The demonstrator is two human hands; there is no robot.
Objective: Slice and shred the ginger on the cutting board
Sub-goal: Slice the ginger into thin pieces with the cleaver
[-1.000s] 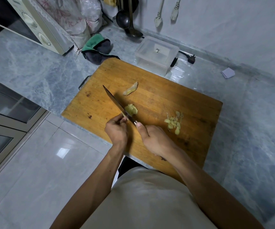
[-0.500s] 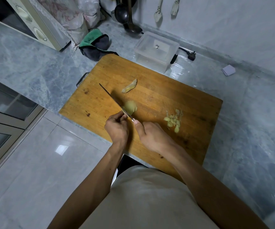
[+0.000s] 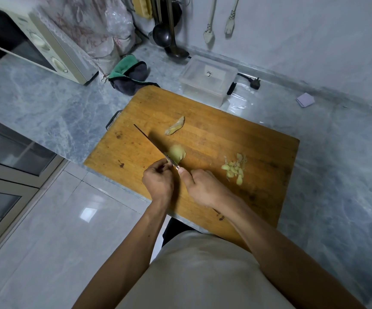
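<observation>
A wooden cutting board (image 3: pixel 214 139) lies on the marble counter. A pale yellow ginger chunk (image 3: pixel 178 153) sits near the board's middle. My left hand (image 3: pixel 158 181) has its fingers curled, and the fingertips pinch the chunk's near end beside the blade. My right hand (image 3: pixel 203 188) grips the handle of a knife (image 3: pixel 151 142), thumb pointing along it. The blade runs up and left along the ginger's left side. Another ginger piece (image 3: pixel 175 128) lies farther back. A pile of ginger slices (image 3: pixel 234 168) lies to the right.
A clear plastic box (image 3: pixel 207 79) stands behind the board, with a black plug (image 3: pixel 255 82) beside it. A green and grey cloth (image 3: pixel 129 74) and a microwave (image 3: pixel 46 47) are at the back left. Ladles (image 3: pixel 169 39) hang on the wall. The counter edge drops to the floor at the left.
Both hands stay at the ginger chunk. The knife blade has shifted slightly against the chunk. The view has moved a little.
</observation>
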